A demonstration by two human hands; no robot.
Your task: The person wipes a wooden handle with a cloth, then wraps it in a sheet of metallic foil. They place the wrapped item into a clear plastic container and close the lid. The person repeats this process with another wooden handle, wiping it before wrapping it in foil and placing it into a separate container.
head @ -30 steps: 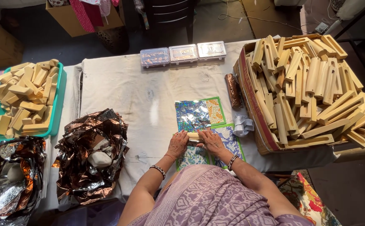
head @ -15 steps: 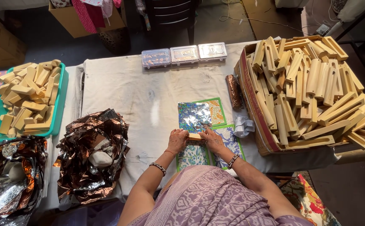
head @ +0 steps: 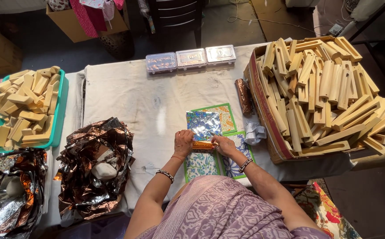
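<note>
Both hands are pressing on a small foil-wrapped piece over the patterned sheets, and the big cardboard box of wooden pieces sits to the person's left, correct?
Not quite: the head view shows the cardboard box of wooden pieces on the person's right. The left hand and right hand do press the foil-wrapped piece over the patterned sheets.

Shiny foil sheet [head: 203, 125]; matt wooden blocks [head: 329, 88].

Foil sheet [head: 203, 124]: silver-blue, mottled shine. Mats [head: 221, 152]: green-edged, orange and blue floral prints. Far-left tray [head: 61, 106]: teal. Right box's blocks [head: 329, 88]: pale tan wood. Near-left crumpled foil [head: 91, 163]: copper-black. Table cloth [head: 126, 95]: off-white. Person's garment [head: 228, 212]: mauve, wavy print.
</note>
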